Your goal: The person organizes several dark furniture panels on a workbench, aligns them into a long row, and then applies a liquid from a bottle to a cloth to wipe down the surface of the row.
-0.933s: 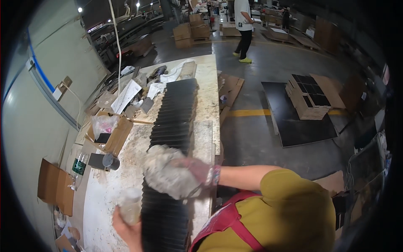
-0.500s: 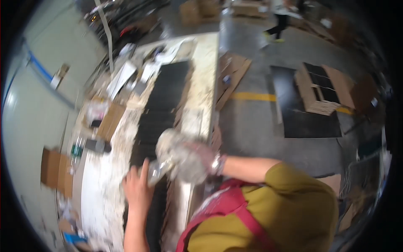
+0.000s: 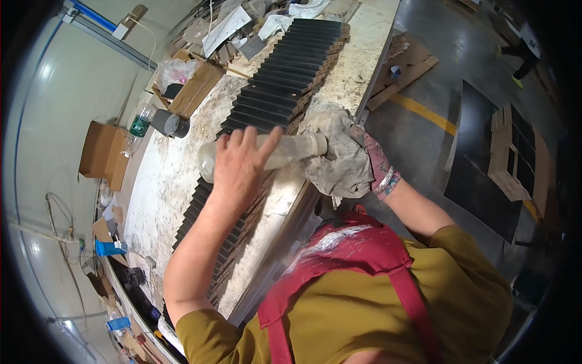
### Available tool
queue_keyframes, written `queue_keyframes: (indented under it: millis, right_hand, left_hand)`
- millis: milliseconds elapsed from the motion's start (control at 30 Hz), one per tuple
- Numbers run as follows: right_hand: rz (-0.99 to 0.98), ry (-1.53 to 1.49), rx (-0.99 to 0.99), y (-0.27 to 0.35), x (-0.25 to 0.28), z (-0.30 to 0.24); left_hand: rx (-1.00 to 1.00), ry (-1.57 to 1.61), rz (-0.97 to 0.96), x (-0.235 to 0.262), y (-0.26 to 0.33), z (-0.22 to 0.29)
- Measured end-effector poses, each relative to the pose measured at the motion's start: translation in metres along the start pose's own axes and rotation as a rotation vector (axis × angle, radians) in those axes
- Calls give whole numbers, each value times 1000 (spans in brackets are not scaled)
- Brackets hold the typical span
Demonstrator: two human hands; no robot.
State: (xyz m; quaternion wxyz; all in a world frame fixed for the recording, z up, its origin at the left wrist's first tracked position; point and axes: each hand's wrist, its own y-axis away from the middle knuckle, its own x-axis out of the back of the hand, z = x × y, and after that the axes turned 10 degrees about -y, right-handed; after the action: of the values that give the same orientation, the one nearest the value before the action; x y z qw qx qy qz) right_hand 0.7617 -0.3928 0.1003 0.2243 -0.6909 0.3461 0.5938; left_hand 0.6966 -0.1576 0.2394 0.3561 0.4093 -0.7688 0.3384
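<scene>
My bare left hand (image 3: 240,159) is wrapped round a clear plastic bottle (image 3: 288,150) that lies nearly level, its mouth to the right. That mouth presses against a crumpled grey-white rag (image 3: 339,151). My right hand (image 3: 377,159), in a pink patterned glove, holds the rag from its right side, with part of the fingers hidden behind the cloth. Below both hands a long row of black-faced strips (image 3: 273,91) with brown edges runs diagonally along the stained white table (image 3: 176,176).
On the table's left stand an open cardboard box (image 3: 197,88), a dark cup-like container (image 3: 176,125) and a green-labelled bottle (image 3: 140,124). Papers and scraps (image 3: 227,30) crowd the far end. Stacked boards (image 3: 512,151) lie on the floor at right, where a person (image 3: 524,54) walks.
My view has turned, so the table now slants to the right. The left hand now wraps over the bottle, whose mouth has come against the rag. The far person appears further right.
</scene>
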Motion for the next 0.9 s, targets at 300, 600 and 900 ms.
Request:
queue_keyframes:
  millis: [300,600,900]
  right_hand:
    - [-119,-55,-18,-16,14,-22]
    - [-60,-32,-83,-24,14,-3]
    - [-41,-184,-269,-35,32,-15]
  left_hand:
    - [-77,-80,-141,6,-4,9]
    - [36,-28,-107,18,-15,9]
    - [110,2,-275,2,4,6]
